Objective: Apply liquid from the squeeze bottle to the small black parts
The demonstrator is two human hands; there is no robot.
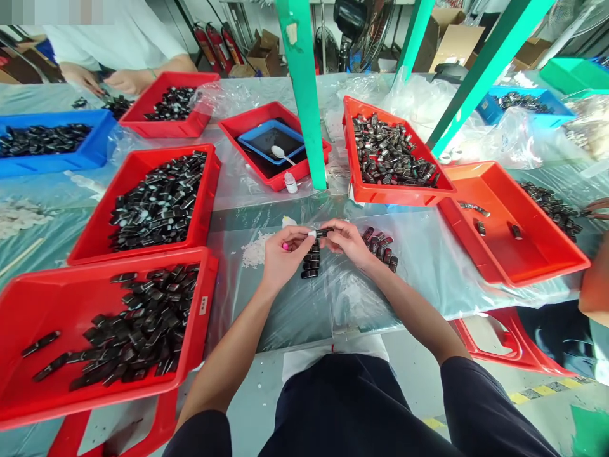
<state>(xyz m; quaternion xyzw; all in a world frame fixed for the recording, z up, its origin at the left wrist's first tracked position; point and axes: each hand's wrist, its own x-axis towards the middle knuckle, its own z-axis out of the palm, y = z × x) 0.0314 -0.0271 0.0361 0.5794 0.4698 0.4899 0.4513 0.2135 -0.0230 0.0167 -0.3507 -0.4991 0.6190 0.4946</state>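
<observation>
My right hand (pixel 348 242) pinches a small black oblong part (pixel 325 233), held level above the table. At its left end is a small white piece (pixel 312 233), gripped by the fingertips of my left hand (pixel 284 254). A bright pink tip (pixel 285 246) shows between the fingers of that hand; what it belongs to is hidden. Just below both hands, a short column of black parts (pixel 311 261) lies on the plastic sheet. Right of it sits a loose group of black parts with reddish ends (pixel 380 247). A pile of small white pieces (pixel 255 250) lies beside my left hand.
Red bins of black parts stand left (pixel 215 209), lower left (pixel 209 304) and back right (pixel 404 194). A nearly bare red bin (pixel 504 222) is at right. A green post (pixel 307 95) rises beyond my hands, near a small bottle (pixel 290 184). Co-workers' hands show upper left and far right.
</observation>
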